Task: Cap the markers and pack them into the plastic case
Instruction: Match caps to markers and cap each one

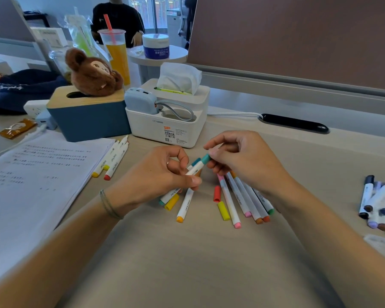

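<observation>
Capping is barely begun: left hand (165, 172) grips a white marker (192, 172), right hand (238, 161) pinches its teal cap (206, 158) on, while loose markers (242, 196) and caps (217, 193) litter the desk (198, 263), plastic case (381, 241) unfilled at right.

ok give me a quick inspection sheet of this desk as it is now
surface: beige desk, bare near the front edge.
job's things: teal-capped marker held in both hands; loose markers and red cap, yellow cap beneath; clear case at right edge.
clutter: papers, blue tissue box, white tissue holder, drink cup.
hands: left hand grips barrel; right hand pinches cap.
cables: white cable into desk slot.
surroundings: partition panel; a person seated behind.
</observation>
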Tool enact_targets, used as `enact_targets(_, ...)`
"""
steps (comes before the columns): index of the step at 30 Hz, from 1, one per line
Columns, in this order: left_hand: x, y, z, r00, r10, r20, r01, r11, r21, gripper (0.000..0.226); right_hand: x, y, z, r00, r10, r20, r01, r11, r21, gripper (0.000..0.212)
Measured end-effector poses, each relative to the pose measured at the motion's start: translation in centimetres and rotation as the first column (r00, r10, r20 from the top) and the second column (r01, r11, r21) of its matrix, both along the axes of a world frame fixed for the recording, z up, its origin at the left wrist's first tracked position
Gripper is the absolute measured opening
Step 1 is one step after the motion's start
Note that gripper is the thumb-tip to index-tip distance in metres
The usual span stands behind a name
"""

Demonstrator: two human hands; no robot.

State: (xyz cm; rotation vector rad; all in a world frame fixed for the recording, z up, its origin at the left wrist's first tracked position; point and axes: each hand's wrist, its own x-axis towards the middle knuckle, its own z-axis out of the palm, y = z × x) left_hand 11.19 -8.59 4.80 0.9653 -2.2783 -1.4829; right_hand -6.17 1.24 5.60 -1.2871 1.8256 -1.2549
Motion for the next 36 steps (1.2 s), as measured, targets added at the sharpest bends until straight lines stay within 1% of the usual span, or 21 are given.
enact_targets(2,-0.1,0.2,-0.2,1.000,0.009,-0.028,-0.009,1.000,-0.005,0.030,1.0,-0.2,-0.8,0.998,-0.055,0.014,0.055,0.997,-0.050,0.016)
enact_targets(4,-0.1,0.3,-0.4,0.997,0.031,-0.065,-0.032,0.999,-0.004,0.031,1.9,-0.5,-1.7,0.995,-0.097,-0.008,0.096,0.992,-0.085,0.029)
enact_targets(6,-0.1,0.3,-0.6,0.995,0.045,-0.088,-0.046,0.999,-0.006,0.032,2.8,-0.5,-2.2,0.995,-0.094,-0.044,0.090,0.992,-0.085,0.042)
enact_targets(8,-0.1,0.4,-0.6,0.996,0.034,-0.084,-0.034,0.999,-0.001,0.034,3.2,-0.6,-2.4,0.992,-0.100,-0.079,0.092,0.991,-0.098,0.050)
enact_targets(10,-0.1,0.3,-0.6,0.998,-0.008,-0.061,0.008,1.000,0.013,0.038,2.8,-0.6,-2.1,0.988,-0.142,-0.066,0.130,0.977,-0.168,0.053)
enact_targets(12,-0.2,0.4,-0.6,0.998,-0.046,-0.039,0.048,0.998,0.048,0.037,2.3,-0.6,-1.7,0.982,-0.188,-0.011,0.181,0.958,-0.223,0.053)
enact_targets(14,-0.2,0.4,-0.6,0.997,-0.054,-0.059,0.057,0.997,0.058,0.033,2.1,-0.5,-1.4,0.985,-0.173,0.019,0.173,0.963,-0.206,0.056)
enact_targets(17,-0.1,0.7,-0.3,0.993,-0.068,-0.099,0.072,0.997,0.031,0.030,2.6,-0.1,-1.3,0.994,-0.113,0.005,0.112,0.984,-0.142,0.069)
enact_targets(19,-0.1,0.8,-0.3,0.989,-0.102,-0.107,0.106,0.994,0.032,0.028,2.7,0.0,-1.2,0.992,-0.124,0.004,0.123,0.980,-0.156,0.072)
enact_targets(21,-0.2,0.8,-0.5,0.985,-0.134,-0.107,0.138,0.990,0.031,0.031,2.6,0.1,-1.0,0.990,-0.138,0.005,0.136,0.974,-0.181,0.073)
enact_targets(24,-0.3,0.9,-1.0,0.983,-0.158,-0.094,0.162,0.986,0.034,0.037,2.7,0.0,-1.0,0.990,-0.137,-0.017,0.131,0.975,-0.177,0.074)
enact_targets(27,-0.3,0.9,-1.2,0.982,-0.170,-0.081,0.172,0.985,0.022,0.035,2.3,0.0,-0.7,0.994,-0.096,-0.054,0.089,0.989,-0.115,0.071)
enact_targets(29,-0.3,0.9,-1.1,0.984,-0.168,-0.052,0.167,0.986,-0.016,0.040,1.5,-0.1,-0.5,0.993,-0.067,-0.100,0.062,0.997,-0.049,0.071)
enact_targets(32,-0.3,0.7,-1.0,0.993,-0.117,-0.007,0.117,0.993,-0.013,0.038,-0.2,-0.2,-0.4,0.965,-0.061,-0.254,0.087,0.992,0.090,0.074)
enact_targets(34,-0.2,0.2,-0.9,0.997,-0.074,0.036,0.075,0.997,-0.033,0.037,-1.4,-0.2,-0.4,0.936,-0.053,-0.349,0.125,0.974,0.188,0.065)
enact_targets(36,0.0,-0.5,-0.9,0.997,-0.023,0.071,0.027,0.998,-0.054,0.036,-2.4,-0.1,-0.5,0.894,-0.054,-0.444,0.178,0.954,0.243,0.059)
